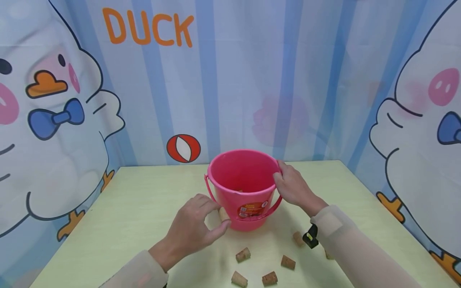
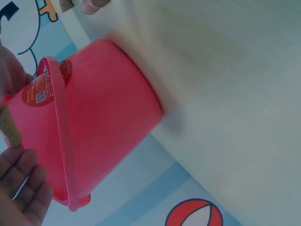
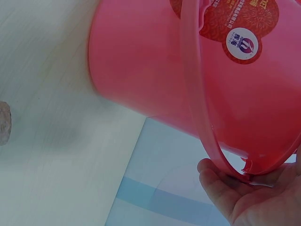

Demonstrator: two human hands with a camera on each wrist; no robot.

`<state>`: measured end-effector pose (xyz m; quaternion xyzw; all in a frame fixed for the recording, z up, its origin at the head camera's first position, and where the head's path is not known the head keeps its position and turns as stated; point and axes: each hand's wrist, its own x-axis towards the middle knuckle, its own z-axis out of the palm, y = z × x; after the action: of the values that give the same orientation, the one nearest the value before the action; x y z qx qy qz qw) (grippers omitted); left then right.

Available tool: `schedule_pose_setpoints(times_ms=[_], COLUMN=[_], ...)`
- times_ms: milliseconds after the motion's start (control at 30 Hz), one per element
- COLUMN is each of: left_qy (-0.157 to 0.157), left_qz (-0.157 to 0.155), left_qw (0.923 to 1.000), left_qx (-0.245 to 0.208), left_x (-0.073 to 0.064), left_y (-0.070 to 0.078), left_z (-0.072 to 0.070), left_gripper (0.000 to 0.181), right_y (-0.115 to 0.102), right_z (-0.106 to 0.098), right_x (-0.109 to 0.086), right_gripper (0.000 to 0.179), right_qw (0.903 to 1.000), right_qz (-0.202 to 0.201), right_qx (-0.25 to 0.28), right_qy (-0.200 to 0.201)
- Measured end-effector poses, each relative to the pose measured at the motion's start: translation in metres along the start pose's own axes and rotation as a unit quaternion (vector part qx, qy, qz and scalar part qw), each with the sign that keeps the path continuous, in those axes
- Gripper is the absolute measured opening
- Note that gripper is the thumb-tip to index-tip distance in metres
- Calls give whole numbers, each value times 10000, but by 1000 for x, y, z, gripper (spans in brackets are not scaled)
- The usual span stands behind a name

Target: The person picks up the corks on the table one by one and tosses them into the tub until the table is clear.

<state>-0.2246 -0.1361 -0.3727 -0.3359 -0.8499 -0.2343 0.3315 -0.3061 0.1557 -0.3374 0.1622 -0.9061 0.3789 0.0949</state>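
A pink bucket (image 1: 230, 202) with a red label stands upright on the table, its handle (image 3: 194, 70) hanging down across the front. My right hand (image 1: 293, 185) grips the bucket's rim on the right side, the thumb over the edge and fingers by the handle's joint. Between the thumb and fingers of my left hand (image 1: 192, 224) is a cork (image 1: 223, 215), pinched just in front of the bucket's left side. The left wrist view shows the same cork (image 2: 9, 128) at the fingertips, level with the upper part of the bucket. A small brownish bit shows inside, over the near rim.
Several loose corks lie on the pale table (image 1: 151, 196) in front of the bucket, among them a cork (image 1: 243, 255) nearest to it and a cork (image 1: 298, 239) beside the right wrist. A duck-print curtain (image 1: 237, 80) encloses the back and sides.
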Motion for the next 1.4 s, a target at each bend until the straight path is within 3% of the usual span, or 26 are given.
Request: schedule_pose_setpoints(times_ms=[567,900,1400], left_qy=[415,531,670], left_qz=[52,69,98], left_qw=[9989,9985,9972], left_qx=[193,139,310], left_x=[14,22,34], left_y=[0,0,3], left_z=[-5,-7,-8], left_gripper=[42,44,33], right_y=[0,0,0], right_z=[-1,0,0], right_x=[0,0,0], right_gripper=[53,56,56], right_qw=[10000,10000,10000], right_qz=[3,58,56], right_qx=[9,-20,51], right_qy=[-13,-35,-54])
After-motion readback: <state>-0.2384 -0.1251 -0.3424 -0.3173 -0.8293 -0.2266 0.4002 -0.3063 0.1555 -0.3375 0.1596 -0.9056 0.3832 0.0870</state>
